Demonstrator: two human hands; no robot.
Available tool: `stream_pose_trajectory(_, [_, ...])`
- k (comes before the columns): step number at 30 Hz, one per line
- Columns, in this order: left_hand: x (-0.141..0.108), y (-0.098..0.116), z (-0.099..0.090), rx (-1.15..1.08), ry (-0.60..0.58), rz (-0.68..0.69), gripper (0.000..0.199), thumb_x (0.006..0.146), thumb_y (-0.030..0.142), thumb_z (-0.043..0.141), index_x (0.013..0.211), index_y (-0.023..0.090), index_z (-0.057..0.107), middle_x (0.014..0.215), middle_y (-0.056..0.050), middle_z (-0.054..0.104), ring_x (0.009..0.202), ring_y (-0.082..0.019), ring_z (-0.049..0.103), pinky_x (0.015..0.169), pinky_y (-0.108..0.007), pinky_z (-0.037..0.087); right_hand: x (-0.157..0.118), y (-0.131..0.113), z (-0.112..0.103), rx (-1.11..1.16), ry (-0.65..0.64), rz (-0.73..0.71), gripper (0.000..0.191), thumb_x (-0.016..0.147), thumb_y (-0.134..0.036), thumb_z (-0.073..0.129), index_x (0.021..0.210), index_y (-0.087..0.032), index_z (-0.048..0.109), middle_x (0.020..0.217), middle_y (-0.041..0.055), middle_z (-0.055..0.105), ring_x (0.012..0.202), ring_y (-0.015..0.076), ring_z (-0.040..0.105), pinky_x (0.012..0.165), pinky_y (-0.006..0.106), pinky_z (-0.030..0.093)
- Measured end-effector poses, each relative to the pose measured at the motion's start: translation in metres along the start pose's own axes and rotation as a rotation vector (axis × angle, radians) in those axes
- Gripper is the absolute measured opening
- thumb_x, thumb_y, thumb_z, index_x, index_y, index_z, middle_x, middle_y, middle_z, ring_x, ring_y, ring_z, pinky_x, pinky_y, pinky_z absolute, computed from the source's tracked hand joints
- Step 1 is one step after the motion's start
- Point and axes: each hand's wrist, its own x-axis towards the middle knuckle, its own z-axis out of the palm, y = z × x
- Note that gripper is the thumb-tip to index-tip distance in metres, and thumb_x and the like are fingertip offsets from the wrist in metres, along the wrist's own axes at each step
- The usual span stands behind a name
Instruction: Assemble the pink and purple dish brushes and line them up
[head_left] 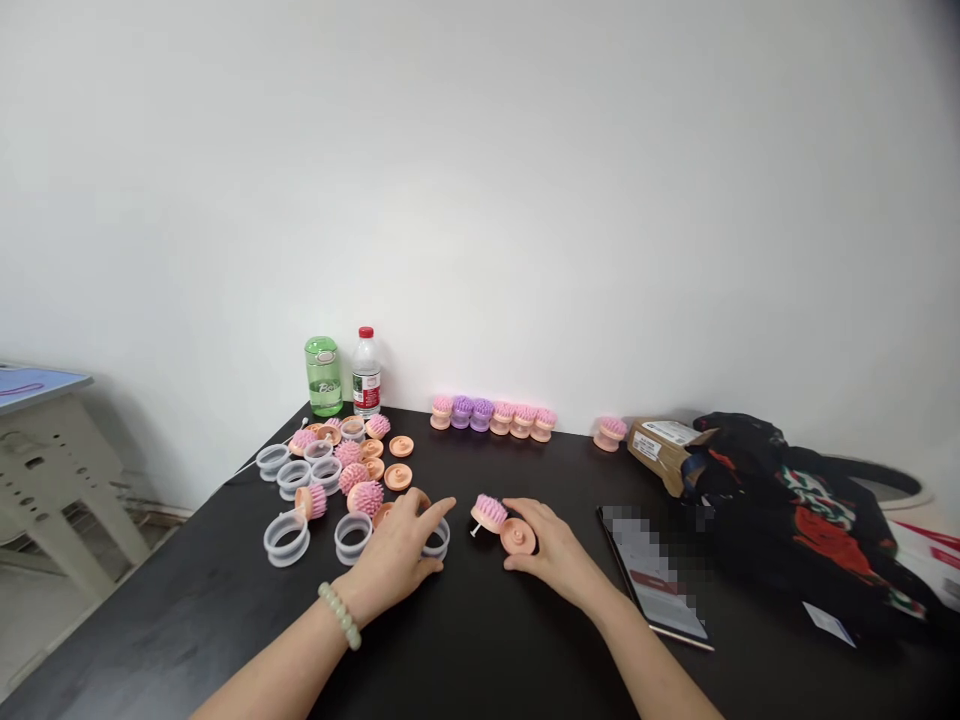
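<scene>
My left hand [395,553] is over the table's front middle, thumb and index finger apart around a translucent plastic ring [443,543]. The hand partly hides this ring; a firm grip on it does not show. My right hand [553,553] has its thumb and index finger at opposite edges of a round peach-coloured disc [518,537] with a small raised centre. Touching or just beside that disc, a pink-bristled scrubber head [490,512] lies tilted, a white stem [475,531] sticking out below it.
More translucent rings [286,540], pink bristle heads [366,497] and peach discs [398,476] lie at left. Several assembled scrubbers [481,414] line the wall, another [610,433] farther right. Bottles [367,375] stand back left. A tablet [656,580], cardboard box [661,450] and dark cloth [795,530] occupy the right.
</scene>
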Motion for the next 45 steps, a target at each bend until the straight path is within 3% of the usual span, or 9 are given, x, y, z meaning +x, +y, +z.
stream_pose_trajectory(6, [0.004,0.001,0.004,0.046,0.035,-0.023,0.07,0.07,0.003,0.072,0.134,0.024,0.051,0.12,-0.009,0.05,0.107,-0.026,0.056,0.093,-0.04,0.05,0.014,-0.016,0.028,-0.076,0.036,-0.084,0.07,0.076,-0.021,0.075,0.14,-0.028,0.048,0.138,0.0048,0.057,0.114,0.0253,0.054,0.102,0.044,0.045])
stream_pose_trajectory(12, [0.008,-0.01,0.008,0.131,0.056,-0.092,0.059,0.076,0.003,0.063,0.13,0.022,0.05,0.116,-0.008,0.052,0.098,-0.024,0.06,0.086,-0.036,0.052,0.042,-0.032,0.059,-0.162,0.108,-0.211,0.058,0.082,-0.021,0.072,0.136,-0.028,0.053,0.125,0.0048,0.066,0.102,0.0252,0.055,0.093,0.042,0.051])
stream_pose_trajectory(18, [0.012,-0.014,0.004,0.195,0.037,-0.149,0.06,0.075,-0.001,0.056,0.129,0.022,0.048,0.125,-0.011,0.052,0.093,-0.024,0.064,0.08,-0.035,0.053,0.089,-0.047,0.085,-0.212,0.121,-0.208,0.042,0.088,-0.021,0.063,0.129,-0.026,0.061,0.112,0.0096,0.07,0.096,0.028,0.056,0.085,0.042,0.053])
stream_pose_trajectory(23, [0.01,-0.015,0.006,0.216,0.089,-0.089,0.065,0.073,-0.002,0.054,0.134,0.021,0.047,0.128,-0.015,0.054,0.113,-0.031,0.058,0.091,-0.041,0.051,0.122,-0.055,0.1,-0.207,0.142,-0.197,0.039,0.088,-0.029,0.064,0.128,-0.028,0.062,0.108,0.0111,0.07,0.097,0.0299,0.058,0.084,0.043,0.053])
stream_pose_trajectory(27, [0.014,-0.03,0.018,0.284,0.14,-0.093,0.074,0.072,-0.01,0.04,0.142,0.017,0.041,0.139,-0.019,0.05,0.123,-0.029,0.055,0.099,-0.041,0.049,0.129,-0.057,0.103,-0.191,0.157,-0.222,0.044,0.088,-0.03,0.065,0.131,-0.025,0.059,0.117,0.0103,0.068,0.104,0.028,0.059,0.091,0.042,0.051])
stream_pose_trajectory(30, [0.018,-0.042,0.025,0.355,0.25,-0.096,0.077,0.073,-0.013,0.033,0.144,0.017,0.04,0.139,-0.019,0.052,0.128,-0.029,0.053,0.1,-0.043,0.05,0.129,-0.048,0.092,-0.212,0.184,-0.22,0.044,0.09,-0.028,0.063,0.133,-0.025,0.056,0.124,0.008,0.066,0.112,0.0253,0.058,0.096,0.04,0.049])
stream_pose_trajectory(34, [0.02,-0.044,0.027,0.457,0.404,-0.011,0.074,0.076,-0.012,0.032,0.142,0.018,0.043,0.144,-0.019,0.05,0.134,-0.033,0.048,0.103,-0.049,0.048,0.132,-0.015,0.049,-0.295,0.279,-0.118,0.038,0.091,-0.024,0.059,0.129,-0.023,0.058,0.127,0.0081,0.064,0.12,0.0249,0.053,0.104,0.041,0.044])
stream_pose_trajectory(39, [0.018,-0.03,0.032,0.446,0.431,0.13,0.077,0.072,-0.008,0.038,0.141,0.025,0.046,0.152,-0.014,0.042,0.141,-0.035,0.037,0.105,-0.053,0.046,0.14,0.042,-0.02,-0.415,0.442,0.135,0.038,0.096,-0.015,0.047,0.133,-0.009,0.053,0.139,0.0197,0.052,0.133,0.0299,0.043,0.112,0.049,0.032])
stream_pose_trajectory(45, [0.018,-0.03,0.042,0.465,0.423,0.173,0.07,0.069,0.001,0.05,0.134,0.027,0.053,0.157,-0.013,0.034,0.141,-0.04,0.036,0.105,-0.059,0.043,0.155,0.085,-0.053,-0.51,0.374,0.256,0.041,0.093,-0.03,0.062,0.132,-0.019,0.053,0.142,0.0102,0.049,0.126,0.0297,0.051,0.103,0.055,0.043])
